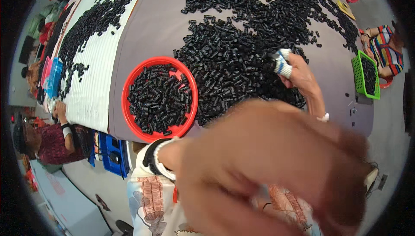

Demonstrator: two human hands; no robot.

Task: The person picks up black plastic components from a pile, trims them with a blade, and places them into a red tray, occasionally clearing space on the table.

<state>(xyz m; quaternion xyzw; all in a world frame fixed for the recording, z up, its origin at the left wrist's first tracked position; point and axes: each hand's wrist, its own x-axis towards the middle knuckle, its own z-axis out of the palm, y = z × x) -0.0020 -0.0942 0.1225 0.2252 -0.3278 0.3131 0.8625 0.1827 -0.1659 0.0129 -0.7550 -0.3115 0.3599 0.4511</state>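
Observation:
My left hand (268, 158) is raised very close to the camera, large and blurred. Its fingers curl downward at the lower right, and whether they hold anything is smeared by motion. Farther out, my right hand (298, 71) is at the right side of a big heap of small black cylindrical parts (225, 59). White and blue cloth covers (283, 62) wrap its fingers, which are pinched around what looks like one small black part (274, 58). A round red basin (125, 100), partly filled with the same black parts, stands left of the heap.
The heap lies on a grey-covered table (142, 33). A white ribbed surface (93, 91) at left carries more parts. A green basket (375, 94) stands at the right edge by a person in stripes (391, 50). Another person (56, 143) works at left near a blue basket (54, 78).

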